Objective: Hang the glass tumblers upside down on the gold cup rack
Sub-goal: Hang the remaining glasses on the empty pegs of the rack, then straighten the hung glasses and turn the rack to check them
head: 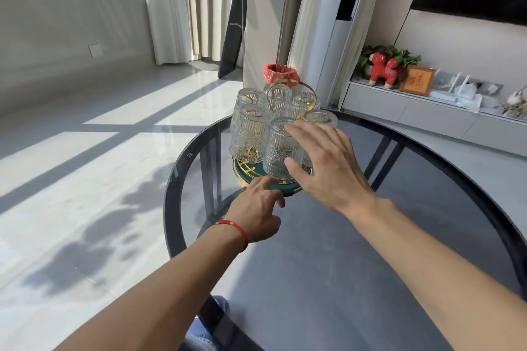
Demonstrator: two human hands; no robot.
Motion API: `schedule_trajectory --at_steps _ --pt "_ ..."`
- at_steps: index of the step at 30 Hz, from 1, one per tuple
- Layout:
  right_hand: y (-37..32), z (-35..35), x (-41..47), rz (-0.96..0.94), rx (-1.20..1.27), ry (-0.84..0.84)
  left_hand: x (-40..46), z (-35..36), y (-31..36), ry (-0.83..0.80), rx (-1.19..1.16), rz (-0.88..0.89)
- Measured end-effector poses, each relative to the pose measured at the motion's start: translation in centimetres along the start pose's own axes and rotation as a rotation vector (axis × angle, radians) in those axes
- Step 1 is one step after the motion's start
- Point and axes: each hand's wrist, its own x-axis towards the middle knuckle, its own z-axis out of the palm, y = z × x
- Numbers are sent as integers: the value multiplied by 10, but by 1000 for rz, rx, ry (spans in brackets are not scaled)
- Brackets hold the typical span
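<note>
Two bare forearms reach out from the camera over a round dark glass table [328, 279]; on its far edge stands the gold cup rack [293, 88], its green, gold-rimmed base [242, 172] ringed with ribbed glass tumblers [251, 134], all six visible ones upside down on the prongs; the right hand [328, 168] spreads open beside the nearest tumbler [278, 148], fingertips at its upturned base and thumb low on its side, its grip loose and closing on nothing; the left hand [258, 205], a red cord [235, 229] at the wrist, has its fingers half curled and holds nothing, its forefinger resting at the rim of the base; the job looks all but finished, and the step in hand seems to be settling this last glass; done well, the left hand steadies the base while the right draws straight back without brushing the neighbouring glasses, which stand just beside one another.
</note>
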Motion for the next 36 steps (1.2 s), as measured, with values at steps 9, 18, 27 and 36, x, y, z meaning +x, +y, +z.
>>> schedule_trajectory --at_steps 9,18,27,36 --pt "-1 -11 -10 -12 10 2 1 2 1 15 22 5" --pt "-6 -13 0 -28 14 -25 -10 3 7 -178 242 49" --pt "-5 -9 -4 -26 41 -48 -9 5 6 -181 246 43" --pt "14 -16 1 29 169 -25 -9 4 6 -153 239 48"
